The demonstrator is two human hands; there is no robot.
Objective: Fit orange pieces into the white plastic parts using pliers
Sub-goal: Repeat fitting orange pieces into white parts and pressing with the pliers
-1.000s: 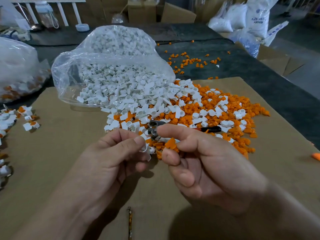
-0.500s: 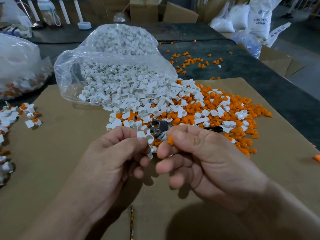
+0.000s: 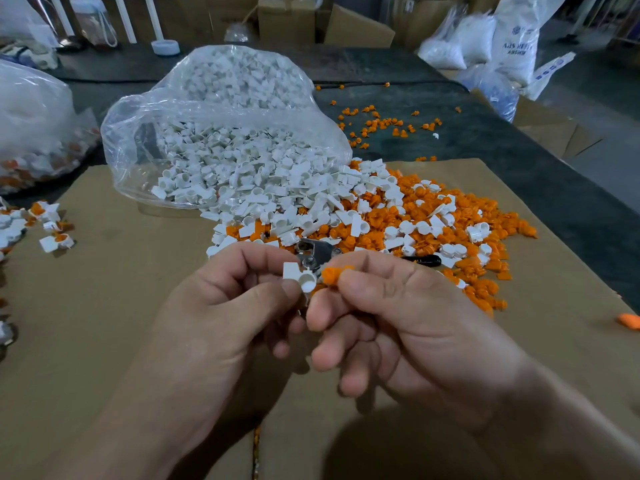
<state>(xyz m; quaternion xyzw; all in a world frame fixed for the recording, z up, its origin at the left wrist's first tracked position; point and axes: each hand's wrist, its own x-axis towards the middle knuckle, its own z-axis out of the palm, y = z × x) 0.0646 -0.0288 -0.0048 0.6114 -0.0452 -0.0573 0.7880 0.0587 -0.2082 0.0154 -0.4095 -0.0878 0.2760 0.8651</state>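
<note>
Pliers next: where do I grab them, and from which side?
The black handle, from the right: it pokes free of the pieces on that side; the metal head points left, and the middle lies buried.

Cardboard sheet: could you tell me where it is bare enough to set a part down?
The widest bare cardboard lies between the bag, the assembled parts and the left hand. A smaller patch lies right of the pile, toward the stray orange piece. The middle is crowded: the pile half-buries the pliers.
</note>
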